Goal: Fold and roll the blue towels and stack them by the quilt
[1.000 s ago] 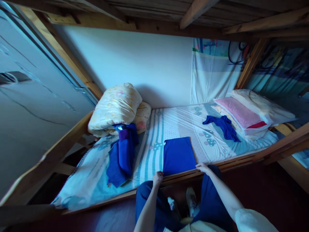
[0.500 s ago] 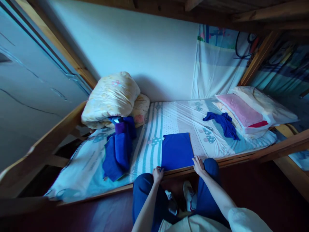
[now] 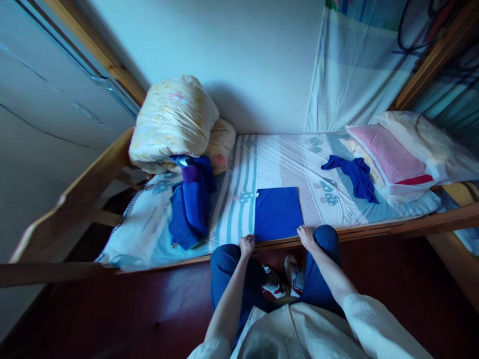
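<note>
A blue cloth (image 3: 279, 213), laid flat as a neat square, lies at the front edge of the bed's patterned sheet (image 3: 288, 167). My left hand (image 3: 247, 245) is closed at the cloth's near left corner, fingers pinched. At its near right corner my right hand (image 3: 307, 236) pinches the edge in the same way. A small white tag shows at the cloth's far left corner. Crumpled blue cloth (image 3: 354, 174) lies farther right on the sheet. To the left is a pile of blue and purple cloths (image 3: 192, 204).
A bundled cream quilt (image 3: 174, 122) sits at the bed's left end. Pink and white pillows (image 3: 389, 154) are stacked at the right. A wooden rail (image 3: 396, 228) runs along the front edge, and a wooden end board (image 3: 75, 192) stands at the left. A curtain (image 3: 348, 75) hangs behind.
The camera view has tilted downward, so the bed appears higher. My hands stay at the cloth's two near corners, and the right fingers look more closed than before.
</note>
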Tool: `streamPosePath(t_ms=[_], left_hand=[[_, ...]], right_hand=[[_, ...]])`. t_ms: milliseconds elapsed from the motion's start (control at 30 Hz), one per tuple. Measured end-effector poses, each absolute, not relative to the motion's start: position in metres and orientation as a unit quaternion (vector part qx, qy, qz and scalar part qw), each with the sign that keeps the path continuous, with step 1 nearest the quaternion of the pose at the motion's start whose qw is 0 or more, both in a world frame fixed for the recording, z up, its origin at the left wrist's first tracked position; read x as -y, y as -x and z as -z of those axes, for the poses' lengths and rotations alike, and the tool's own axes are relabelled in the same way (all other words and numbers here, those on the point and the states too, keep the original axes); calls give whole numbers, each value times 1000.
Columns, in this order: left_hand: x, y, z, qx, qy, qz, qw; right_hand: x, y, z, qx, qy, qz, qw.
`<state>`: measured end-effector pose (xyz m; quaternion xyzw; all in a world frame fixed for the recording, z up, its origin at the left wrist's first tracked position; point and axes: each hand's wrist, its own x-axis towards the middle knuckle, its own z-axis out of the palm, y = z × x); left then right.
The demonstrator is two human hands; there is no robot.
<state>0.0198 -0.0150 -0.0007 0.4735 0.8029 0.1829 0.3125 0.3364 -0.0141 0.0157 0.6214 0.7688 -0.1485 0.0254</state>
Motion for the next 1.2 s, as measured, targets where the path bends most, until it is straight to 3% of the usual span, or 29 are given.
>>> streamPosePath(t_ms=[300, 600, 833, 1000, 1200], left_hand=[[24, -22, 6, -764, -521, -188, 330], [27, -20, 6, -713, -591, -231, 300], [10, -18, -8, -704, -561, -283, 331], [0, -20, -8, -707, -509, -298, 391], [-8, -19, -1, -756, -485, -265, 351]], right_hand=[[15, -350, -21, -733, -657, 176, -18], [16, -361, -17, -776, -583, 218, -104], [-1, -358, -5, -667, -640, 281, -258], [-12, -357, 8, -625, -675, 282, -273], [-19, -360, 19, -586, -709, 280, -276]])
